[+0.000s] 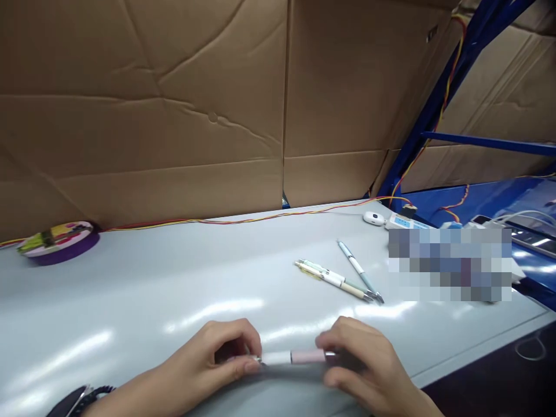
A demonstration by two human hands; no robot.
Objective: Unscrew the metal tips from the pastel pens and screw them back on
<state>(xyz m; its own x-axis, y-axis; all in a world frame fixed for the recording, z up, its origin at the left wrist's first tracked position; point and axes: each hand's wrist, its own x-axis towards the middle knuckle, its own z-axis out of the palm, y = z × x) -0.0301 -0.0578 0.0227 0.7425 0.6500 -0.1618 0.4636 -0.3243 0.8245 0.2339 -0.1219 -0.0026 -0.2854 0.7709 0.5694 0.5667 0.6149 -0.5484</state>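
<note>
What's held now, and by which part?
A pink-and-white pen: the left hand pinches its left end; whether the right hand grips the other is unclear.

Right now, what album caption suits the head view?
Left hand and right hand at opposite ends of a pink-and-white pen, more pens lying beyond.

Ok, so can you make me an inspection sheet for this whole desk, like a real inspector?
Surface: pale grey tabletop, shiny.
Job's things: pink-and-white pen in hand; cream pen, green pen and blue-and-white pen lying farther back.
Clutter: round purple-sided item, back left; pixelated area at right can't be read.
Fingers: left fingers pinch the held pen's tip end; right fingers around its other end, grip blurred.
Cables: red and yellow wires along the back.
Surroundings: cardboard behind; blue metal frame at right.
</note>
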